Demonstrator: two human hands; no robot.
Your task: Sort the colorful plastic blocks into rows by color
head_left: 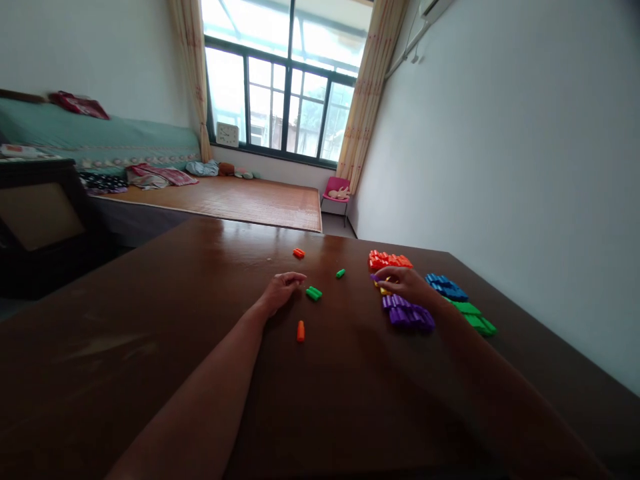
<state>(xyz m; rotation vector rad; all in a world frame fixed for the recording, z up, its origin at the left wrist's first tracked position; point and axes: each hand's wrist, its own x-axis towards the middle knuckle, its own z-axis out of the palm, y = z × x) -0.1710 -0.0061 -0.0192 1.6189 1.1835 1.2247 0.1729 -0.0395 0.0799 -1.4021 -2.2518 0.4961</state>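
Note:
My left hand [285, 290] rests on the table with its fingers curled together; whether anything is in them is hidden. Just right of it lie green pieces [314, 293]. My right hand [400, 281] pinches a small purple piece [375, 277] above yellow pieces [385, 289], which it partly covers. Nearer to me is a pile of purple pieces [407, 313], and beyond the hand a red-orange pile [389, 260]. Blue pieces [447, 287] and a green pile [475, 317] lie right of my right hand. Between my hands are a single green piece [341, 273] and an orange piece [301, 331].
More orange pieces [299, 253] lie farther back on the brown table [200, 280]. Behind the table stand a low bed [250, 200] and a pink chair [336, 187]. A white wall [500, 147] runs along the right side.

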